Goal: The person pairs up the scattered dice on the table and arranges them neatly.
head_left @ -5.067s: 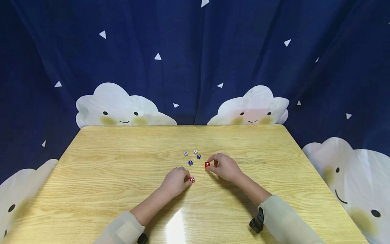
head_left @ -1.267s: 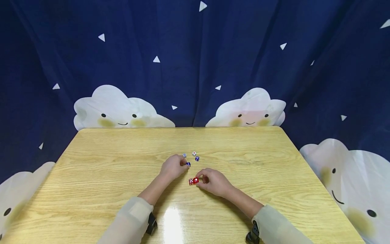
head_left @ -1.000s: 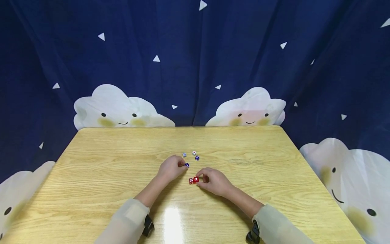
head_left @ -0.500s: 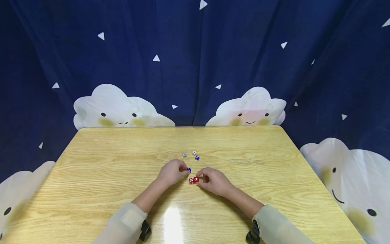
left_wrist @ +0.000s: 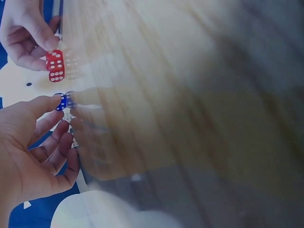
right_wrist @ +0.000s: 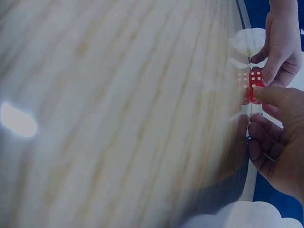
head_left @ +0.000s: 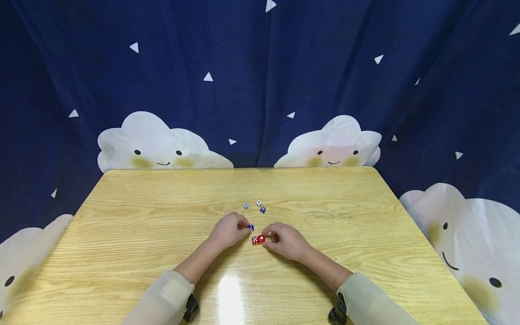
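Observation:
In the head view my left hand pinches a blue die between thumb and index finger; its other fingers curve loosely below in the left wrist view. That die is close to the table top, just behind a pair of red dice. The left red die shows a five on top and sits side by side with the right red die, which shows a single large pip. My right hand has thumb and index finger on this right red die, partly hiding it in the right wrist view.
Farther back on the wooden table lie two white dice, a left one and a right one, plus a second blue die. A dark blue curtain with clouds hangs behind the table.
The right hand has brought its red die beside the other red die. The left hand has let go of that other one, gripped a blue die and drawn it nearer the red pair.

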`<state>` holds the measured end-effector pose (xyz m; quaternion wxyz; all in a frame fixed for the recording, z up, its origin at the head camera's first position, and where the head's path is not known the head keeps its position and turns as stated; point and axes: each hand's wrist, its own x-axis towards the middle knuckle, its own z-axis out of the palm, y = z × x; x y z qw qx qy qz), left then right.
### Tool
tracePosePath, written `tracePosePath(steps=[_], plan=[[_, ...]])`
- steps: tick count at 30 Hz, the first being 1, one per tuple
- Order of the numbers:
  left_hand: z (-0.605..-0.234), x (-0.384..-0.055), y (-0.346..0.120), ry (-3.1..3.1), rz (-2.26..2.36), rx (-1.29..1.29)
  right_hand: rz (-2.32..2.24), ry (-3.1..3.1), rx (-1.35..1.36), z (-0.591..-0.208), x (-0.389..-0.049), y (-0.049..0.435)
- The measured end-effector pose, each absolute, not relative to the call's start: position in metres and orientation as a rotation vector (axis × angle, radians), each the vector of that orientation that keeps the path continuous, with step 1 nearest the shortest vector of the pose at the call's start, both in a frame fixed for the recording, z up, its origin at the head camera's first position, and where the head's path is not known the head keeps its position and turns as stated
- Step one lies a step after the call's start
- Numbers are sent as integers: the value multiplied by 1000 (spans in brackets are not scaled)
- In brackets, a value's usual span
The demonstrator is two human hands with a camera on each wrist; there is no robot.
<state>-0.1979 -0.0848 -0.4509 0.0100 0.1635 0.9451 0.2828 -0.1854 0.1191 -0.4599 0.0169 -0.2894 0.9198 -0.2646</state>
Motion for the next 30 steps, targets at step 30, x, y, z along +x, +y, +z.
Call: tracePosePath(steps=[30], plan=[[-457, -197, -88, 2937, 986, 552, -958, 2927, -606, -451, -213, 127]])
